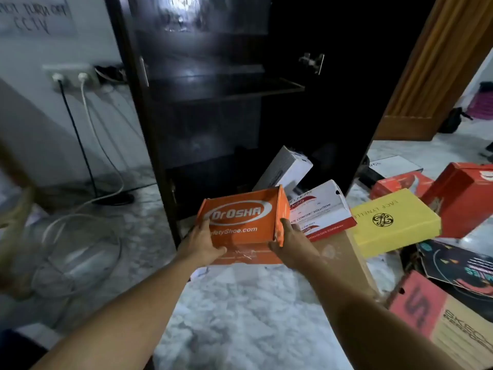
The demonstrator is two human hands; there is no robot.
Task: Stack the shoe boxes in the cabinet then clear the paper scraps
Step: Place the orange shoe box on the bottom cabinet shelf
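An orange shoe box [240, 222] with white lettering is held in front of the dark open cabinet [213, 89]. My left hand [202, 243] grips its near left corner and my right hand [290, 243] grips its right end. A white box [286, 166] leans tilted at the cabinet's foot. A white and red box [322, 209] and a yellow box [394, 222] lie to the right of the orange one.
Red boxes [464, 196], a dark patterned box [458, 263] and a red and tan box [448, 316] crowd the floor at right. Cables [88, 145] run from a wall socket [70, 76] at left. A wooden door [432, 70] stands open at right. A fan [74, 257] sits on the floor at left.
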